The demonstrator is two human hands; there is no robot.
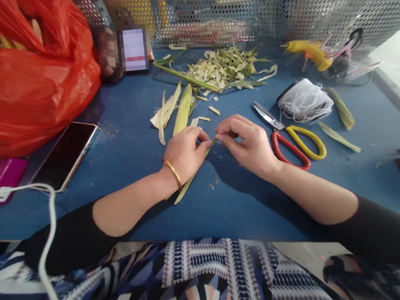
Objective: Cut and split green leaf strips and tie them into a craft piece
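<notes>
My left hand [188, 152] and my right hand [248, 143] meet over the middle of the blue table, fingertips almost touching. Both pinch a thin green corn husk strip [214, 142], one at each side of a short visible stretch. Most of that strip is hidden by my fingers. Broader corn husk pieces [183, 108] lie just beyond my left hand, and a long husk end [183, 192] shows below its wrist. To the right of my right hand rest scissors [278, 122] with one red and one yellow handle, beside a bundle of white thread [305, 101].
A heap of husk scraps [225, 67] lies at the back. A red plastic bag [31, 90], a phone [66, 155] and a white cable [51, 206] are at the left. A yellow glue gun [309, 53] sits back right, before a perforated metal basket [204, 8].
</notes>
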